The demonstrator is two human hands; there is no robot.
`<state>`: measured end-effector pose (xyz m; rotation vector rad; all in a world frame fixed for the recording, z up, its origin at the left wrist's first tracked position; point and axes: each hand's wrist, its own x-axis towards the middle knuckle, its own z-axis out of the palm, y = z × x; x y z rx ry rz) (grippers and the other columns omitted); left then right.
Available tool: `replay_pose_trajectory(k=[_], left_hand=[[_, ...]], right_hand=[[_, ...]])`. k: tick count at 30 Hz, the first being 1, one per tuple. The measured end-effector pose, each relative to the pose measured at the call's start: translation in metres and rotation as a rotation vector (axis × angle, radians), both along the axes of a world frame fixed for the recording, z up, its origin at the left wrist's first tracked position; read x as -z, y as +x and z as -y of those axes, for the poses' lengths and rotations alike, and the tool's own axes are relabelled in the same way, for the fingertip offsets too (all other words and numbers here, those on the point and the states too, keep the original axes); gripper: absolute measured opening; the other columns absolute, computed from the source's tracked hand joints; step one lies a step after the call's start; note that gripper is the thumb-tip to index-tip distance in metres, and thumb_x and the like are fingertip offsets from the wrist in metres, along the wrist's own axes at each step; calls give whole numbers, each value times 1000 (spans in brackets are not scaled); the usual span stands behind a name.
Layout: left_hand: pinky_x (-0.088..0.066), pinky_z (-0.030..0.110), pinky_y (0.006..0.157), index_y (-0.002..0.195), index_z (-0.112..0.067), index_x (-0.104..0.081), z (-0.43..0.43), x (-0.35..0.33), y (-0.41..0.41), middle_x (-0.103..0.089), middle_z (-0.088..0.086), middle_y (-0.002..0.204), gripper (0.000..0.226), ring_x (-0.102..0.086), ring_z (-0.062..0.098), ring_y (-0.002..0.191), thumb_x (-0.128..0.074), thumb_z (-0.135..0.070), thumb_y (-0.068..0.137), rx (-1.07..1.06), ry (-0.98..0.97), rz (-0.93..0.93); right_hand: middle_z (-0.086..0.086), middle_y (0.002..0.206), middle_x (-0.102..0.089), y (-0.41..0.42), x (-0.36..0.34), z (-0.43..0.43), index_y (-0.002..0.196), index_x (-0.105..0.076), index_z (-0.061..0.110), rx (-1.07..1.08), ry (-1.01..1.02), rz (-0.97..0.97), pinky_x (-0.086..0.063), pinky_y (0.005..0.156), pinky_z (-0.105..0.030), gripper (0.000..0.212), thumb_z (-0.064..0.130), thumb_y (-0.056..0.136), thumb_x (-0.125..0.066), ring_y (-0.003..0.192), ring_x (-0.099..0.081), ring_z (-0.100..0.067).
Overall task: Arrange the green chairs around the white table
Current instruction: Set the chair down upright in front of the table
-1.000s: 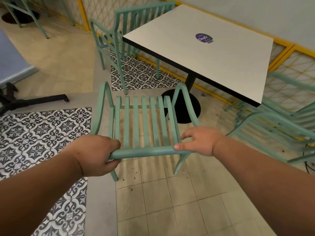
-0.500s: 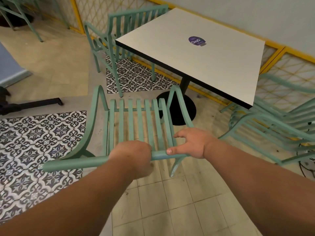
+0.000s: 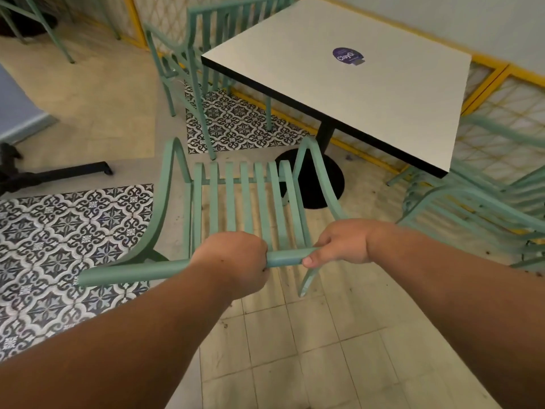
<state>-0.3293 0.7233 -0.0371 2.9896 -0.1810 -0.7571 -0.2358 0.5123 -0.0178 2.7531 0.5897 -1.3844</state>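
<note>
So both hands are clamped on the top rail of a green chair [image 3: 247,199]: left hand [image 3: 233,258], right hand [image 3: 342,243]. White tabletop [image 3: 348,81] sits just ahead of them. Another chair [image 3: 188,66] is already tucked in ahead-left, more [image 3: 483,208] crowd the right. Prob halfway imo.

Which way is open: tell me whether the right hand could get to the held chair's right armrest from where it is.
Probably yes. The right hand grips the top rail of the held chair beside the right armrest, which curves away just ahead. Nothing lies between them; the white table stands further off.
</note>
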Motion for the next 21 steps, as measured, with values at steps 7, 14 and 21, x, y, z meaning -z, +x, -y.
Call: replay_pose_trajectory(k=[7, 14, 21], left_hand=[[-59, 35, 72, 95, -32, -59, -1, -4, -2, -62, -8, 81, 18, -62, 13, 74, -48, -45, 98, 14, -1, -15], [-58, 34, 75, 98, -36, -62, -7, -7, -15, -64, -9, 81, 14, -62, 11, 76, -51, -44, 96, 74, -15, -50], [-55, 31, 74, 97, -37, -63, -12, -10, -34, -64, -10, 81, 12, -61, 11, 77, -54, -44, 95, 159, 5, -83]], right_hand=[[12, 87, -53, -8, 3, 0, 131, -69, 21, 117, 39, -11, -42, 72, -31, 90, 88, 71, -60, 95, -55, -16], [3, 105, -60, -35, 3, 3, 137, -64, 17, 124, 26, -20, -48, 84, -35, 102, 94, 69, -53, 103, -58, -20], [0, 104, -65, -80, 9, 9, 126, -70, 16, 155, 65, -28, -51, 85, -35, 104, 98, 67, -46, 99, -62, -20]])
